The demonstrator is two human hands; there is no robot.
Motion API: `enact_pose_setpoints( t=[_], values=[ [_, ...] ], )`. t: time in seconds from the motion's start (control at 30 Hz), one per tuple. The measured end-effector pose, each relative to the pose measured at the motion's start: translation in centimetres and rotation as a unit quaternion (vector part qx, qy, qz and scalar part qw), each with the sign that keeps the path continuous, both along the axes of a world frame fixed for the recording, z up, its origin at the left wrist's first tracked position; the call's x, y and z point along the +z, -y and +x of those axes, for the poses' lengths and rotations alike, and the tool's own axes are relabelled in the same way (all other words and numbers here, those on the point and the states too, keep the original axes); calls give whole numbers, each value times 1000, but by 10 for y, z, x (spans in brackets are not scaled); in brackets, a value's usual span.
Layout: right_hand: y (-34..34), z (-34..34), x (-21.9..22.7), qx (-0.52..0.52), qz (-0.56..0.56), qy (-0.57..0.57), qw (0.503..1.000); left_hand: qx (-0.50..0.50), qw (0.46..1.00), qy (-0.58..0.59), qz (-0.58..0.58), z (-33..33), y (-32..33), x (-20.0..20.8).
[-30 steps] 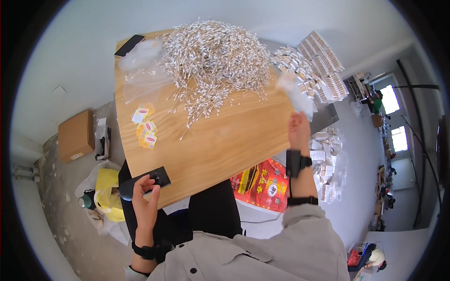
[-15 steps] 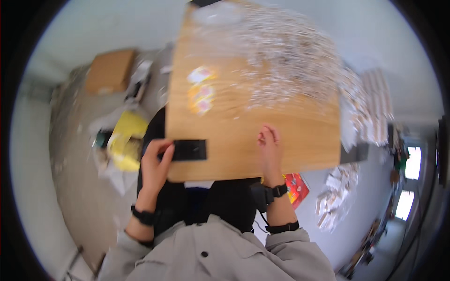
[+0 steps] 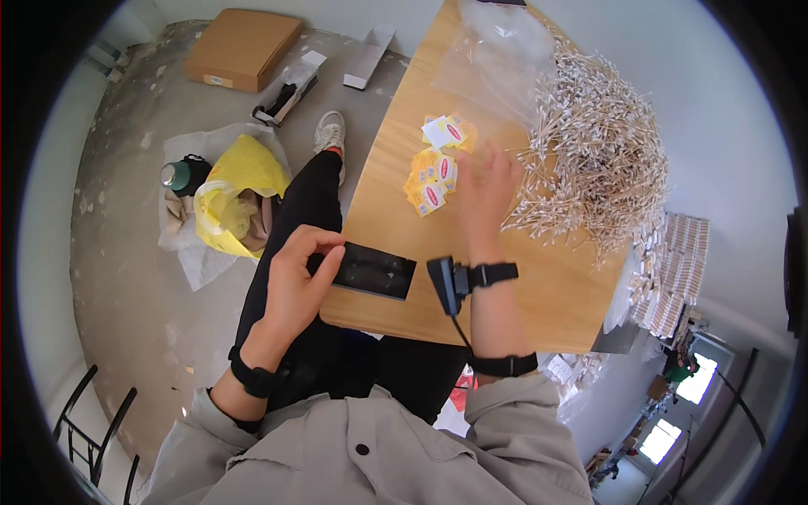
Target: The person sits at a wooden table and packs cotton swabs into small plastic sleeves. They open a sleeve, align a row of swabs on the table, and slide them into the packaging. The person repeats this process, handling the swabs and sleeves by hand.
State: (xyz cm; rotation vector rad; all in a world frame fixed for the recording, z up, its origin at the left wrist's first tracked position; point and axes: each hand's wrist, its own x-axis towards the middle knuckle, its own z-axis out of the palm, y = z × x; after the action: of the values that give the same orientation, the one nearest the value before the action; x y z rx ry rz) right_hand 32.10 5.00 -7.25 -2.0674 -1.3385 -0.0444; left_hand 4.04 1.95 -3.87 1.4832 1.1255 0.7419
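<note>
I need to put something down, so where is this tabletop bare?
Two patches of the table look bare: one between your right forearm, the cotton swabs and the near edge; one between the yellow cards and the black rectangular object. Swabs crowd the far right, clear plastic the far end.

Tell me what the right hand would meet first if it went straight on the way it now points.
Probably the clear plastic bag on the table, ahead of the right hand. The hand is blurred and its height is unclear, so it might pass above the bag.
</note>
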Motion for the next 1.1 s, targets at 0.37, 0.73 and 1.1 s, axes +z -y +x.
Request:
enact_pose_setpoints(
  t=[0.37, 0.73, 1.1],
  values=[
    [-25, 59, -8, 26, -90, -11, 996, -24, 1000, 13, 5, 1, -9, 0],
    [92, -72, 65, 219, 28, -36, 975, -39, 916, 252, -311, 23, 12, 16],
    [158, -113, 61, 96, -115, -371, 916, -222, 944, 60, -238, -10, 21, 8]
  ],
)
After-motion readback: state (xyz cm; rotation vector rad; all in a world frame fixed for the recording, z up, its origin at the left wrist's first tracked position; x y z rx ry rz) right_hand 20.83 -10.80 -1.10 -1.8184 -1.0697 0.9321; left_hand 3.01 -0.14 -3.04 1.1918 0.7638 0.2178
